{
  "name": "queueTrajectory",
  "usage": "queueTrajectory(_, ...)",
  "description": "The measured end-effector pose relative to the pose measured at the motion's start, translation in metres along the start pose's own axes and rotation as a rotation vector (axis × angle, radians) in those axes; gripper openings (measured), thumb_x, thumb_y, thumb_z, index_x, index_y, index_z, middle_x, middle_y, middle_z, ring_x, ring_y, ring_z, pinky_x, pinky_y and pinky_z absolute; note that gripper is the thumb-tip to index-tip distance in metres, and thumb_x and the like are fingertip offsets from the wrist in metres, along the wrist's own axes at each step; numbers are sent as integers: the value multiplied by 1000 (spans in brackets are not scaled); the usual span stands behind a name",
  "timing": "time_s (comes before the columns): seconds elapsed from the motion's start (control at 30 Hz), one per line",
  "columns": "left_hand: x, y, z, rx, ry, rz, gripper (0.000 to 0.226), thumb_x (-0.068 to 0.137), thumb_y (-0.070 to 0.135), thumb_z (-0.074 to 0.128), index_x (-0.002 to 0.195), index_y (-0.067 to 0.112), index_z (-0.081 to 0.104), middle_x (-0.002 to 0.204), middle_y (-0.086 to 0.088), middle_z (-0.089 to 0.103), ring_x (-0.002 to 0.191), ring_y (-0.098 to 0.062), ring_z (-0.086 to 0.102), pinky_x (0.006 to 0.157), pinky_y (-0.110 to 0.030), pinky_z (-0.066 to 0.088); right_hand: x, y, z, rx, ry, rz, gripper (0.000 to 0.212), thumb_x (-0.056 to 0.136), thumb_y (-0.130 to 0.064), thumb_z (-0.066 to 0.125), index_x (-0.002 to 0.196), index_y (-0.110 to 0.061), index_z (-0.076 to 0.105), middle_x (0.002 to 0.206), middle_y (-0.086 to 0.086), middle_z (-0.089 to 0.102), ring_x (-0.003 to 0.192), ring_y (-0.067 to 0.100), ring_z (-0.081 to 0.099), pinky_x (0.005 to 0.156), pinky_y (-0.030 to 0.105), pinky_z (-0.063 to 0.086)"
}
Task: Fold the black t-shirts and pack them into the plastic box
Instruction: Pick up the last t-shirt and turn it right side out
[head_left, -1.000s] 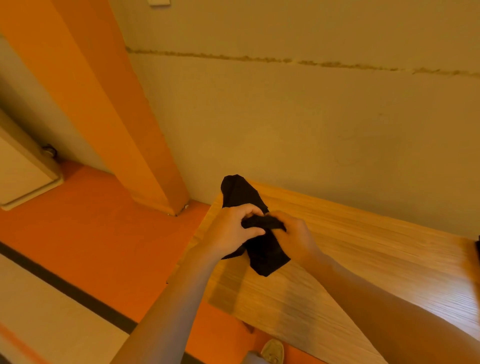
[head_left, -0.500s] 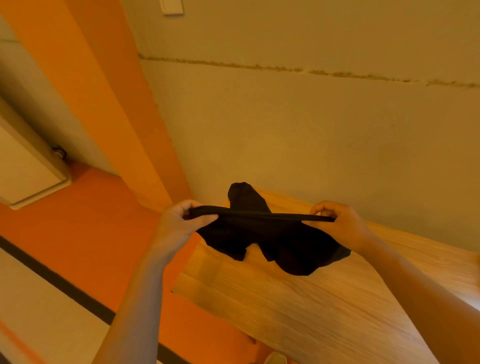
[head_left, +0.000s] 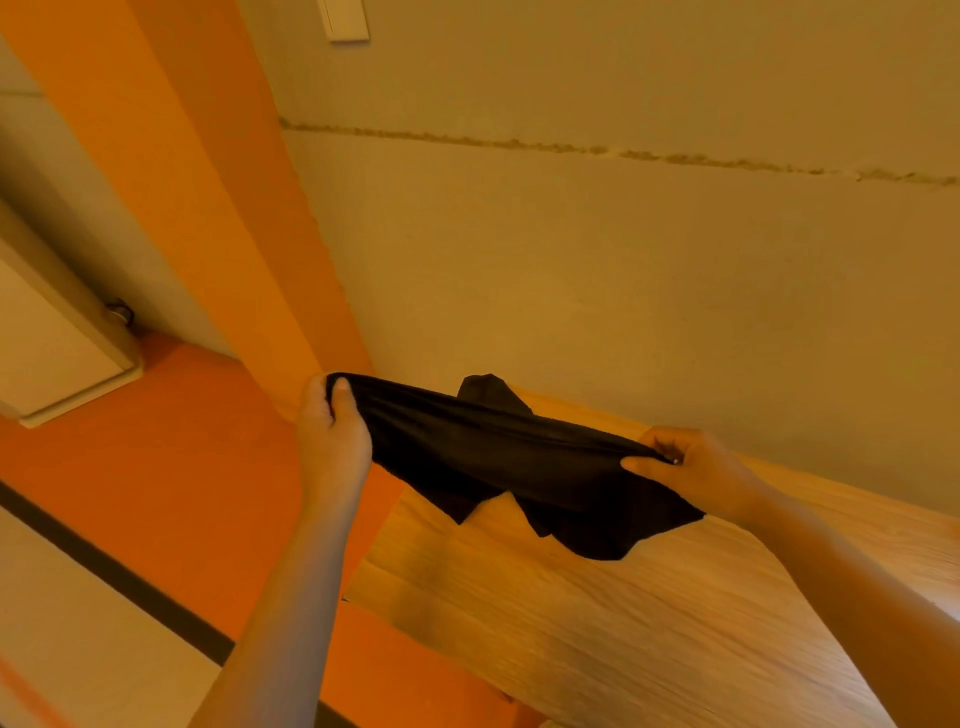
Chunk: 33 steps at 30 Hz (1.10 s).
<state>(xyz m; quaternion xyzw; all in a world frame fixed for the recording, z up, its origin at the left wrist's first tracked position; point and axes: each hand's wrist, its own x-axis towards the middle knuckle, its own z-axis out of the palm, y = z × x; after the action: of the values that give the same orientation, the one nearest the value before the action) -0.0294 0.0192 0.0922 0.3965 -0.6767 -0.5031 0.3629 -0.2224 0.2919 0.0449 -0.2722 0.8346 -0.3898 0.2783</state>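
The black t-shirt is held up in the air, stretched along one edge above the near-left corner of the wooden table, its loose fabric hanging down in points towards the tabletop. One end is gripped by the left hand, thumb curled over the cloth; the other end is pinched by the right hand between thumb and fingers. The hands are well apart now. A second ago they were bunched together around a crumpled wad of fabric; since then the garment has been drawn out wide and taut. The step in hand is judged to be opening and straightening the shirt, so folding proper has not yet begun, and the plastic box is not seen in this view.

The left hand sits beyond the table's left edge, over the orange floor, so part of the shirt would overhang if lowered straight down. To the right, a broad run of bare tabletop is seen, enough for laying the shirt flat. At the far side, the table meets the beige wall, with an orange pillar standing at far left.
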Motion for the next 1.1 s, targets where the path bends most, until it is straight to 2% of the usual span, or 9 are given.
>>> queueTrajectory(0.07,-12,-1,8,150,-23,118,12,103,29,41,112,27,47,98,11,51,87,-7,54,72,-28,40,-3,-10,4,79,68,-48,9,88,-28,66,86,-20,68,73,-1,70,69,14,67,65,30,51)
queueTrajectory(0.17,-38,-3,32,283,-572,234,48,92,43,59,134,45,36,110,26,53,92,12,54,77,-20,46,-7,-35,16,107,22,-164,5,92,-21,63,91,-21,68,79,-7,72,76,9,69,72,30,54)
queueTrajectory(0.27,-55,-8,61,426,-898,272,63,82,52,68,138,48,39,125,21,57,107,2,57,89,-29,52,-9,-58,28,29,-77,-265,6,90,-24,65,94,-24,69,83,-3,72,78,15,69,75,33,56)
queueTrajectory(0.37,-58,-8,74,410,-808,331,17,89,41,65,102,32,69,78,10,67,64,-5,59,57,-35,49,-9,-64,30,-31,-86,-295,7,86,-30,68,93,-27,69,82,6,70,78,27,65,75,43,52)
queueTrajectory(0.47,-55,-9,65,365,-730,334,10,93,29,61,92,26,70,62,5,60,45,-6,47,45,-23,33,-10,-55,19,-35,-70,-241,6,86,-29,69,91,-31,70,80,1,68,78,21,64,74,41,51)
queueTrajectory(0.6,-44,-13,45,345,-650,271,12,94,24,60,90,26,71,71,2,67,56,-14,58,54,-34,44,-16,-40,8,-24,-18,-216,14,88,-21,67,88,-35,70,81,-15,66,77,-1,60,67,17,45)
queueTrajectory(0.83,-52,-11,47,341,-821,252,37,85,37,70,120,41,58,95,23,66,90,10,61,74,-13,50,-22,-50,21,112,14,-276,11,84,-23,68,92,-29,74,86,-12,70,66,2,60,62,21,52)
queueTrajectory(1.03,-67,-11,64,223,-744,332,10,92,32,62,97,29,71,78,9,68,70,-16,64,65,-45,50,-25,-58,26,176,1,-301,25,70,-38,69,89,-22,75,85,-8,72,80,10,67,76,25,55)
queueTrajectory(1.1,-66,-10,63,172,-742,333,7,92,29,63,96,28,69,69,7,64,61,-15,59,59,-41,49,-25,-57,25,180,25,-307,23,70,-37,69,88,-22,74,85,-9,72,81,6,67,78,22,53)
